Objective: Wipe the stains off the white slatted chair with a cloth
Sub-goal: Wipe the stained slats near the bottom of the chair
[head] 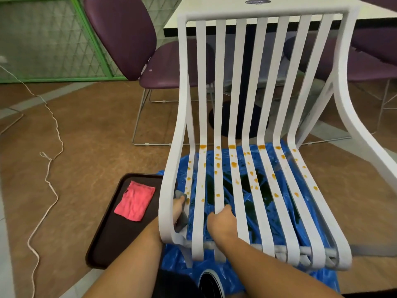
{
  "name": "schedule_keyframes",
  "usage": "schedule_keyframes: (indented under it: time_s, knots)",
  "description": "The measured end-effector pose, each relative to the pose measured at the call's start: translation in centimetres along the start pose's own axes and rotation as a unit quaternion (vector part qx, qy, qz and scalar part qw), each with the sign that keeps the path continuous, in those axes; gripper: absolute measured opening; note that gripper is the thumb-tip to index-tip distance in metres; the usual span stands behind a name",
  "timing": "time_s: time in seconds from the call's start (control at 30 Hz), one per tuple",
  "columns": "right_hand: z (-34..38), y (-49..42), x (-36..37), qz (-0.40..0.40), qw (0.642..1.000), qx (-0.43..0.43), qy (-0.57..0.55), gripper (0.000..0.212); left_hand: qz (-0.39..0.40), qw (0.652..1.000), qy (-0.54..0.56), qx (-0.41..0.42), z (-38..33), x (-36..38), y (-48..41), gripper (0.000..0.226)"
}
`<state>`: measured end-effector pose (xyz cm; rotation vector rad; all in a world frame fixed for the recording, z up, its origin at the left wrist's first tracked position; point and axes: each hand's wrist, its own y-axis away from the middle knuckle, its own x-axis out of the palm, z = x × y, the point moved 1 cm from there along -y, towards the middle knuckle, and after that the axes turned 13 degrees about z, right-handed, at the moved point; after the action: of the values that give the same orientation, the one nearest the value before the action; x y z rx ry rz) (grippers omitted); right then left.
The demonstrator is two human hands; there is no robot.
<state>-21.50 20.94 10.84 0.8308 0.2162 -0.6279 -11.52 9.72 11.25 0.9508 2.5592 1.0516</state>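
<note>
chair: white slatted chair [257,15] close in front, seat turned towards the camera, standing on a blue plastic sheet [268,280]
stains: orange spots and drips [233,164] scattered over nearly every seat slat, thickest at the bend where seat rises into back; by the look of it, most not yet wiped
cloth: grey cloth [180,193] down in the gap between the left side rail and the first slat, beside a spot there
left hand [177,210]: wrapped round the grey cloth, partly hidden by the side rail
right hand [221,222]: fingers curled over a seat slat near the front edge, apparently bracing
handling, chair: probably stiff, smooth and light enough to slide under a hard rub; best held at a slat or the front edge
handling, cloth: soft and limp, able to fold round a narrow slat and reach its edges
spare: pink cloth [134,200] flat on a dark tray [107,239] just left of the chair
around: purple chair [122,35] and white table [174,22] behind the backrest; pale cord [51,160] looping over the floor, well apart
in the way: gaps between slats, the bracing hand across the middle slats, the tray near the left forearm
</note>
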Motion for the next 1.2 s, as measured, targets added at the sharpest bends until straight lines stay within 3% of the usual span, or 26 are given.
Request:
schedule_keyframes:
  time_s: [0.17,0.3,0.33,0.4,0.53,0.67,0.8,0.9,1.07,1.2]
  knots:
    - [-0.6,-0.5,0.1,-0.009,0.999,-0.009,0.033,0.024,0.015,0.999,-0.014,-0.036,0.8,-0.7,-1.6,0.047]
    - [-0.6,-0.6,0.4,-0.018,0.999,-0.014,0.043,0.022,-0.037,0.993,-0.104,-0.037,1.8,-1.7,-2.8,0.016]
    - [-0.6,-0.7,0.5,-0.022,0.999,-0.016,0.046,0.022,-0.048,0.990,-0.129,-0.039,1.9,-1.9,-3.1,0.019]
    - [-0.6,-0.7,0.6,-0.028,0.998,-0.021,0.054,0.021,-0.048,0.971,-0.229,-0.054,2.4,-1.9,-3.9,0.033]
    - [-0.6,-0.8,0.8,-0.035,0.996,-0.029,0.074,0.021,-0.040,0.924,-0.374,-0.074,3.1,-1.8,-5.8,0.033]
    - [-0.7,-1.1,0.8,-0.033,0.996,-0.029,0.080,0.028,-0.011,0.938,-0.333,-0.092,3.6,-2.5,-8.9,0.038]
    - [-0.6,-1.1,0.7,-0.032,0.996,-0.023,0.084,0.028,-0.033,0.952,-0.288,-0.100,4.7,-3.7,-12.4,0.046]
    - [-0.4,-0.9,0.5,-0.029,0.995,-0.026,0.091,0.022,-0.032,0.933,-0.348,-0.092,1.9,-2.6,-9.7,0.040]
    - [-0.4,-0.6,0.5,-0.028,0.995,-0.025,0.096,0.028,0.062,0.881,-0.442,-0.157,0.3,-2.0,-6.6,0.031]
    - [-0.2,-0.5,0.3,-0.025,0.995,-0.028,0.097,0.033,-0.036,0.881,-0.467,-0.070,0.6,-0.7,-6.2,0.042]
